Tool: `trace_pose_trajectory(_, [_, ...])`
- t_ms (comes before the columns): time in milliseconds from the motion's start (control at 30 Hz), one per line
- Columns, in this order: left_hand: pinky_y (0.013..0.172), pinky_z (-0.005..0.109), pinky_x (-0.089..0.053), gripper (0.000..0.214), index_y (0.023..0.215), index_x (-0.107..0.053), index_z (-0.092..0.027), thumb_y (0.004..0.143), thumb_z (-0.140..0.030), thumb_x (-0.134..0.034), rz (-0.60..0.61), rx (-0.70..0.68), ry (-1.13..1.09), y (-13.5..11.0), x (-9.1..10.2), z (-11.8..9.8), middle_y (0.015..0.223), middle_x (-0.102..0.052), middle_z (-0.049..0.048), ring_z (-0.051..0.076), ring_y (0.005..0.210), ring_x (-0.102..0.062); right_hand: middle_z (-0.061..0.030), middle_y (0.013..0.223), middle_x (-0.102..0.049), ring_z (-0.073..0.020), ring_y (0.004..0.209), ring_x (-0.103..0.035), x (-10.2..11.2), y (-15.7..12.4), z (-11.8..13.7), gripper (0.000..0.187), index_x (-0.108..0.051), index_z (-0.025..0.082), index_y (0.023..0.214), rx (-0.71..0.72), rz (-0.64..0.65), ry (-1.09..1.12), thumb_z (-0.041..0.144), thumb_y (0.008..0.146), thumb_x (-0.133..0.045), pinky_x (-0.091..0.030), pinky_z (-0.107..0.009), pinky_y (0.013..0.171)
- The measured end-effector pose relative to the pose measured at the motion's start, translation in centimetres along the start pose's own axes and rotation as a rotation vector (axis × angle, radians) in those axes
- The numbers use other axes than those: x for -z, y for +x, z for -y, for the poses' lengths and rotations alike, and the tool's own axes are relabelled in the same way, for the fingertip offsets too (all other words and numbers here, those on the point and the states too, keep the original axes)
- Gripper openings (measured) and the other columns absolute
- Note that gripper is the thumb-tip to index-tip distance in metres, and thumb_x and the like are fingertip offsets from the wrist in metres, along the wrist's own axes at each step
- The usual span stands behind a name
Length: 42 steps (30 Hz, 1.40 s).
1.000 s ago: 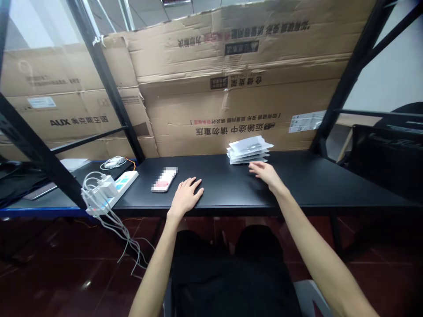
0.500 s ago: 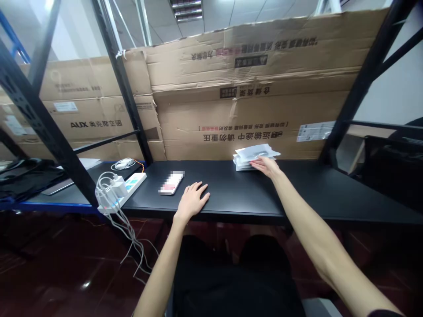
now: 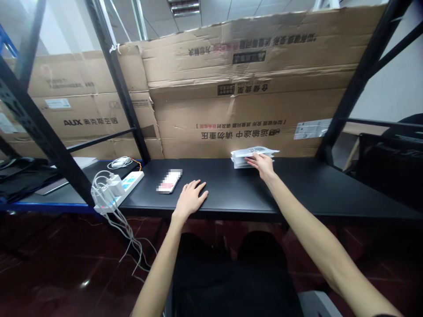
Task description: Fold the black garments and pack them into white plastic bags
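On the flat black tabletop [image 3: 224, 193], near the brown cardboard panel [image 3: 251, 103], handle the stacked thin white packets [image 3: 238, 160] lightly with right hand [image 3: 263, 165], avoiding skew; cannot tell whether gripping. Brace with left hand [image 3: 189, 198], spread, empty.

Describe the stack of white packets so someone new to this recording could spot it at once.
Look at the tall cardboard panel behind the black tabletop. Near its foot, right of centre, find the stack of white packets with the person's right hand at it. Unlike the flat phone to its left, it is several thin layers piled up.
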State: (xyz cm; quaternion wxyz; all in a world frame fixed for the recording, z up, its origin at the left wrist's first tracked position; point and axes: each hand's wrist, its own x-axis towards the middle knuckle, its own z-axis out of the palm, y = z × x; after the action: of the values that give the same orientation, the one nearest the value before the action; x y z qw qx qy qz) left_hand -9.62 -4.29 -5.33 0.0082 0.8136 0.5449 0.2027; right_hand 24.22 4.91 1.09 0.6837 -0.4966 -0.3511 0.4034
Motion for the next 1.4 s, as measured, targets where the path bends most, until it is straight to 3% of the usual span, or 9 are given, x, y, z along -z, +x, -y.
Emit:
trace_pose_trajectory(167, [0.134, 0.058, -0.034, 0.052, 0.157, -0.063, -0.027, 0.114, -0.049, -0.047, -0.013, -0.002, -0.022, 0.0, -0.2, 0.1, 0.170, -0.054, 0.0109, 0.034, 0.161, -0.045, -0.0099, 0.100, -0.081, -0.0277, 0.100, -0.084, 0.6, -6.0, -1.2, 0.025, -0.071, 0.020, 0.092, 0.137, 0.169, -0.014, 0.042, 0.098, -0.081, -0.070, -0.040, 0.097])
trace_pose_trajectory(333, [0.134, 0.057, -0.034, 0.051, 0.156, -0.064, -0.025, 0.114, -0.048, -0.048, -0.025, 0.001, -0.024, -0.1, -0.1, 0.0, 0.169, -0.055, 0.0113, 0.034, 0.160, -0.046, -0.0140, 0.103, -0.083, -0.0303, 0.095, -0.084, 0.9, -10.9, -3.3, 0.040, -0.075, 0.020, 0.098, 0.089, 0.292, -0.106, 0.059, 0.091, -0.084, -0.071, -0.042, 0.087])
trace_pose_trajectory(467, [0.134, 0.055, -0.035, 0.050, 0.156, -0.063, -0.026, 0.113, -0.047, -0.049, -0.022, -0.002, -0.048, -0.2, 0.4, -0.3, 0.167, -0.057, 0.0100, 0.033, 0.160, -0.047, -0.0131, 0.097, -0.085, -0.0234, 0.074, -0.078, 0.6, -12.5, -3.7, 0.046, -0.079, 0.020, 0.094, 0.068, 0.404, -0.377, 0.066, 0.092, -0.077, -0.063, -0.034, 0.066])
trace_pose_trajectory(600, [0.133, 0.052, -0.039, 0.049, 0.156, -0.063, -0.024, 0.112, -0.043, -0.051, -0.047, 0.010, -0.088, -0.2, 0.7, -0.4, 0.165, -0.059, 0.0117, 0.031, 0.156, -0.051, -0.0058, 0.077, -0.081, -0.0191, 0.066, -0.068, 1.1, -13.6, -2.8, 0.050, -0.084, 0.022, 0.086, 0.141, 0.544, -0.688, 0.067, 0.098, -0.066, -0.055, -0.032, 0.069])
trace_pose_trajectory(767, [0.131, 0.050, -0.042, 0.047, 0.154, -0.064, -0.025, 0.110, -0.035, -0.052, -0.089, 0.048, -0.149, -0.2, 0.7, -0.3, 0.165, -0.059, 0.0110, 0.031, 0.154, -0.054, 0.0006, 0.060, -0.064, -0.0165, 0.060, -0.057, 3.6, -13.9, -0.9, 0.057, -0.076, 0.022, 0.072, 0.131, 0.694, -0.713, 0.071, 0.098, -0.064, -0.044, -0.030, 0.065])
trace_pose_trajectory(900, [0.131, 0.051, -0.043, 0.046, 0.152, -0.065, -0.024, 0.109, -0.033, -0.052, -0.102, 0.039, -0.155, -0.1, 0.7, -0.2, 0.164, -0.058, 0.0112, 0.031, 0.152, -0.056, 0.0048, 0.054, -0.049, -0.0139, 0.055, -0.042, 6.3, -11.8, -0.2, 0.059, -0.067, 0.023, 0.071, 0.143, 0.552, -0.606, 0.076, 0.096, -0.063, -0.035, -0.029, 0.058])
trace_pose_trajectory(1033, [0.130, 0.052, -0.044, 0.045, 0.151, -0.066, -0.025, 0.109, -0.031, -0.052, -0.120, 0.019, -0.156, -0.1, 0.6, -0.1, 0.163, -0.059, 0.0111, 0.032, 0.150, -0.057, -0.0015, 0.074, -0.070, -0.0188, 0.069, -0.058, 8.4, -9.7, -0.8, 0.043, -0.073, 0.025, 0.081, 0.260, 0.300, -0.654, 0.068, 0.086, -0.075, -0.047, -0.030, 0.066])
trace_pose_trajectory(1167, [0.129, 0.052, -0.046, 0.044, 0.149, -0.066, -0.025, 0.108, -0.030, -0.053, -0.130, 0.022, -0.162, -0.1, 0.8, -0.3, 0.162, -0.060, 0.0107, 0.032, 0.148, -0.059, -0.0035, 0.092, -0.080, -0.0230, 0.084, -0.069, 8.8, -9.3, -1.7, 0.032, -0.079, 0.027, 0.099, 0.229, 0.382, -0.739, 0.054, 0.081, -0.079, -0.056, -0.035, 0.083])
trace_pose_trajectory(1400, [0.135, 0.055, -0.035, 0.041, 0.144, -0.069, -0.026, 0.107, -0.023, -0.052, -0.205, -0.045, -0.189, -0.1, 1.4, -0.7, 0.154, -0.066, 0.0087, 0.028, 0.144, -0.061, -0.0022, 0.088, -0.079, -0.0211, 0.077, -0.070, 5.8, -11.5, -2.2, 0.037, -0.074, 0.026, 0.107, 0.183, 0.529, -0.633, 0.059, 0.089, -0.073, -0.057, -0.035, 0.082])
